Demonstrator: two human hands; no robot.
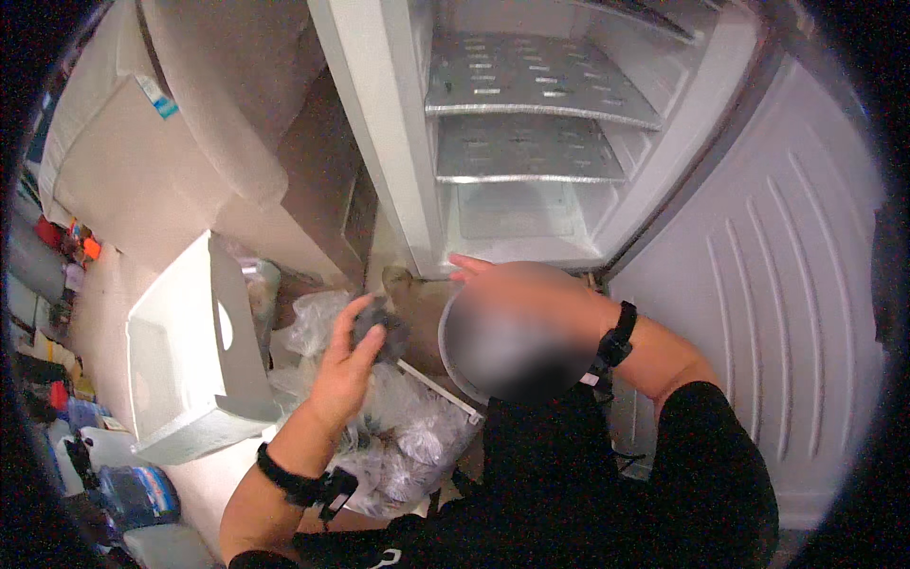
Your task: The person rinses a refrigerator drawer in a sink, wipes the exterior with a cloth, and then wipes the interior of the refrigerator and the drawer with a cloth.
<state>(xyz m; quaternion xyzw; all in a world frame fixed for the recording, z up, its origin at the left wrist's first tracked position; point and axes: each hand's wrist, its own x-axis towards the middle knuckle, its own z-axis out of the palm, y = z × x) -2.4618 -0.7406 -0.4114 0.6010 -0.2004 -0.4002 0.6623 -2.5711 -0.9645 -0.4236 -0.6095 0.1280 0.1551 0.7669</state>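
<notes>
My left hand (348, 366) is closed around a dark, crumpled thing (382, 328), perhaps a cloth or sponge, above clear plastic bags (419, 441). My right hand (526, 288) reaches across the top of a round, pale container (448, 348) at my lap, its fingers by the bottom front edge of an open white refrigerator (512, 267). A blurred patch hides much of the container and that hand, so I cannot tell whether it holds anything. Inside the refrigerator are two dark shelves (530, 146) with pale front edges.
A white drawer or bin (178, 355) lies tilted on the floor at left. The refrigerator door (782, 284) stands open at right. A beige sofa-like piece (213, 92) is at upper left, with mixed household items (135, 491) along the left edge.
</notes>
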